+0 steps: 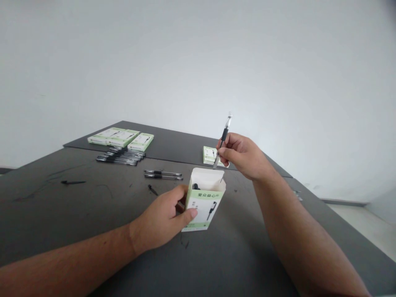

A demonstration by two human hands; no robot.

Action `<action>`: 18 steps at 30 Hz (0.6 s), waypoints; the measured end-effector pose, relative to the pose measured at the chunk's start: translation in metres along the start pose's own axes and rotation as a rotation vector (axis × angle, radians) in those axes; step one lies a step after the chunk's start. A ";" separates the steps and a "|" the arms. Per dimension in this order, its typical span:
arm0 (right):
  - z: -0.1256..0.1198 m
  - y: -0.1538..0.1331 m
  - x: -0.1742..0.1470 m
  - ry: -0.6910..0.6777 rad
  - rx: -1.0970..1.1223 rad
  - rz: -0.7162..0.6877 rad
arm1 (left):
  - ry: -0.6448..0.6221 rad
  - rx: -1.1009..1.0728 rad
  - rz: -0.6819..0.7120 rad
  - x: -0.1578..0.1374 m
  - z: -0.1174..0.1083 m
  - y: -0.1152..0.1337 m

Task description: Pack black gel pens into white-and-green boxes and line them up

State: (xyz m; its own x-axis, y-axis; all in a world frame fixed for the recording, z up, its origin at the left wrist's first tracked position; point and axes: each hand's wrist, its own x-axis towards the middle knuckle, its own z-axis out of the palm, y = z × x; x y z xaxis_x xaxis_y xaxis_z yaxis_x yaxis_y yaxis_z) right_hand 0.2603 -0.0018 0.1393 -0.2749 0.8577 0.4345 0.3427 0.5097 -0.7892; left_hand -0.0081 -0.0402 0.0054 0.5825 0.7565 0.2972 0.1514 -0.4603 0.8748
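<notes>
My left hand (167, 216) grips a white and green pen box (201, 208) by its side, thumb on the printed front. The box is tilted, its top flap is up, and a dark pen end shows inside the opening. Above the box, my right hand (243, 154) pinches a clear gel pen (225, 134) with a black grip. That pen is held steeply, its lower end close to the raised flap; whether they touch I cannot tell. Just beyond the left hand lie two more gel pens (163, 175), side by side on the table.
On the dark table (108, 231), a pile of pens (120, 156) lies at the left, with several closed pen boxes (120, 137) behind it. Another box (209, 155) lies beyond my right hand. Small black pieces (73, 182) are on the left. A pale wall (198, 62) stands behind.
</notes>
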 end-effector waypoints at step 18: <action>-0.018 0.050 0.019 0.171 -0.115 0.080 | -0.120 -0.060 -0.437 0.018 -0.003 0.004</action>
State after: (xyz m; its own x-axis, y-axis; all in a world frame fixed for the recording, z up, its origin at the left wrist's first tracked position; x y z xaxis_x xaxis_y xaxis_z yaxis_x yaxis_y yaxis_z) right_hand 0.2885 0.0408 0.1160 -0.0902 0.8898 0.4474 0.4604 0.4356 -0.7735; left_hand 0.0007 -0.0268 0.0152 0.5633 0.8130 -0.1477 0.3589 -0.0798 0.9300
